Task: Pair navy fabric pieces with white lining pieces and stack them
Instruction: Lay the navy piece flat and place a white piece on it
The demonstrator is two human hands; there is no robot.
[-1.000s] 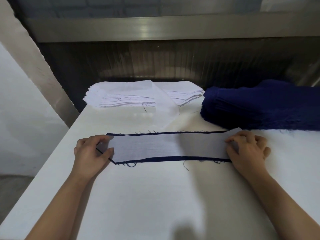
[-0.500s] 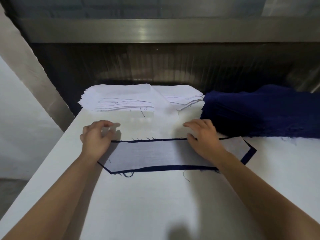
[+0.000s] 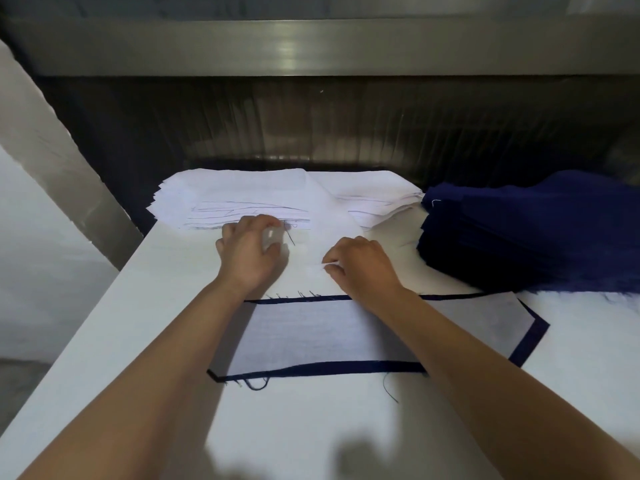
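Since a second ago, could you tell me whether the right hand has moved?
Yes: the right hand left the paired piece's right end, moving leftward and beyond its far edge.

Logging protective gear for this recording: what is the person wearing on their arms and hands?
Nothing visible: both forearms are bare, no sleeves in frame. The left hand and right hand wear no gloves; no watch or bracelet shows.

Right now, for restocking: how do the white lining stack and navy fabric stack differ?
The white lining stack lies back left, the navy fabric stack back right. The lining stack is low and fanned; the navy stack is taller and humped. Left hand and right hand pinch a lining piece by the lining stack, not the navy stack. Both rest on the table.
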